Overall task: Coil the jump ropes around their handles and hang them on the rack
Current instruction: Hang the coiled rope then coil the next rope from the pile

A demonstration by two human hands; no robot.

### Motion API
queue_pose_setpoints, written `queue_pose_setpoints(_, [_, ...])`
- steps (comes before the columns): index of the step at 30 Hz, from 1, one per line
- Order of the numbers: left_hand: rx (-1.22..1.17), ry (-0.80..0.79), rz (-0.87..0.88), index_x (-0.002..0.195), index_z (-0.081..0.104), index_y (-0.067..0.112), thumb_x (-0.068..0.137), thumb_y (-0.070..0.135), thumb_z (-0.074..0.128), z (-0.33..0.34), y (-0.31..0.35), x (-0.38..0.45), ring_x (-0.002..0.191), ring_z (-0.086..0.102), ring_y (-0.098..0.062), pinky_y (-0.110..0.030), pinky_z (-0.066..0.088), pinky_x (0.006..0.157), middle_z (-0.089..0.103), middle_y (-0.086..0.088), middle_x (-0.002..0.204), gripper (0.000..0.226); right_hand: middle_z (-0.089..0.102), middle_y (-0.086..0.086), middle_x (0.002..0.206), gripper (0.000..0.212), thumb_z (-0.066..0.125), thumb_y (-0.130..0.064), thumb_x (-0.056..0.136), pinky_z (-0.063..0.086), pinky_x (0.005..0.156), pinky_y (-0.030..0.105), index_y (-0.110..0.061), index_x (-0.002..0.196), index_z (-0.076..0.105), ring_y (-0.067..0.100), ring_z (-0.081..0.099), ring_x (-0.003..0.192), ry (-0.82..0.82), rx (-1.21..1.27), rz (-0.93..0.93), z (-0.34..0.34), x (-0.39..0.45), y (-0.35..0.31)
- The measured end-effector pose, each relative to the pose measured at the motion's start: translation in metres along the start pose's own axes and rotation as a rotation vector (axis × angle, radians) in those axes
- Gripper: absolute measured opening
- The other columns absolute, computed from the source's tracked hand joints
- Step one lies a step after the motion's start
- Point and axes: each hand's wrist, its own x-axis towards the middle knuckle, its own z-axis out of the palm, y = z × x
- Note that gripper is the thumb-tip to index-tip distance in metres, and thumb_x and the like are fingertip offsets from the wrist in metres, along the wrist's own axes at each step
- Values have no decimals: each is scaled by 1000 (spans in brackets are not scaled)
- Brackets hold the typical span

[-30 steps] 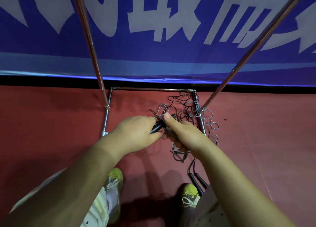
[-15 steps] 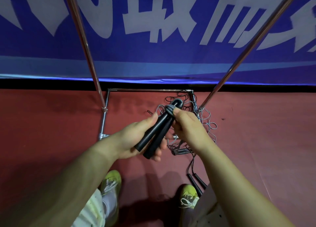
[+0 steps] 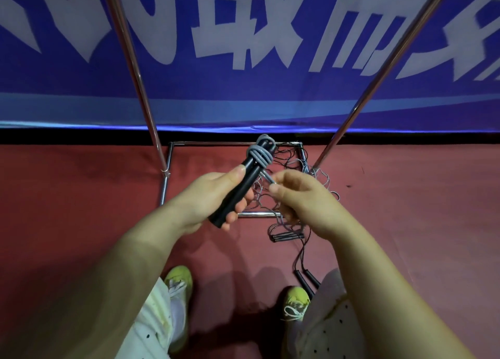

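My left hand [image 3: 208, 196] grips a pair of black jump-rope handles [image 3: 240, 188], held together and tilted up to the right. A few turns of grey rope [image 3: 261, 153] are wound round their upper ends. My right hand [image 3: 300, 196] pinches the grey rope just right of the handles, where it leaves the coil. Behind my hands, the metal rack's base frame [image 3: 232, 143] lies on the red floor, with its two poles [image 3: 130, 58] rising to either side. A tangle of loose ropes [image 3: 295, 166] lies over the frame's right part.
More black handles [image 3: 286, 236] lie on the floor below my right hand, and another pair [image 3: 305, 277] lies by my right shoe [image 3: 296, 300]. My left shoe [image 3: 178, 280] stands nearer the middle. A blue banner [image 3: 243, 61] covers the wall behind the rack.
My left hand has raised the paired handles and tilted them up. Grey rope is now wound round their tops, and my right hand has moved off the handle ends to pinch the rope.
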Motion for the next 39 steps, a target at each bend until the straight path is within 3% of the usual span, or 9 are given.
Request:
queue_pose_setpoints(6, [-18,73,-24,82,62,6,97,49,40,7,-4,-15,41,46,-14,-22,39,39,55,-1,56,51,45,-5,51,29,50,-21,99,39,54,30,-12,73,60,11,43,45,105,-122,-32,8,-31,-6])
queue_pose_setpoints(10, [171,71,-26,85,60,7,99,45,40,23,-14,-17,41,45,-11,-20,38,41,55,0,56,45,30,-6,47,35,46,-29,101,20,46,27,-5,76,55,12,23,44,115,98,36,12,-53,-7])
queue_pose_setpoints(15, [688,111,71,89,59,16,97,48,41,36,-28,-15,59,54,-17,-32,46,61,59,2,69,37,23,-2,48,54,38,-49,98,15,47,26,-11,65,60,12,16,43,124,235,189,12,-64,2])
queue_pose_setpoints(19, [1304,158,247,124,50,39,95,55,36,46,-33,-16,102,60,-26,-36,45,80,64,1,107,36,27,-3,42,57,42,-56,94,21,46,26,-13,57,51,13,21,39,157,184,283,15,-60,14])
queue_pose_setpoints(22, [1493,187,342,142,31,36,97,53,35,52,-38,-9,110,56,-29,-37,43,85,57,-5,117,49,33,-6,38,55,47,-48,96,27,46,24,-15,52,44,12,25,39,239,266,317,21,-51,19])
queue_pose_setpoints(25, [1569,212,389,148,21,29,97,51,34,51,-39,-4,114,51,-31,-39,42,90,52,-6,122,56,47,-8,41,48,48,-45,95,43,62,34,-11,64,58,15,41,46,342,226,314,24,-39,27])
queue_pose_setpoints(30, [1422,119,407,142,24,24,92,41,46,48,-34,-4,111,54,-31,-41,46,87,49,-5,119,57,61,7,59,50,53,-37,95,40,61,33,2,66,65,17,49,53,464,175,149,26,-28,35])
queue_pose_setpoints(35, [772,-108,261,121,42,30,78,29,74,30,-26,-3,89,62,-12,-37,52,82,61,4,100,53,46,13,56,65,52,-49,83,30,54,30,15,74,57,17,38,51,414,96,-37,25,-26,31])
queue_pose_setpoints(39, [236,-268,101,116,43,21,84,8,69,32,-24,-7,65,63,-8,-29,49,62,59,-3,78,43,33,-12,43,50,57,-31,94,24,48,24,-17,46,55,6,29,41,374,162,-96,19,-29,29])
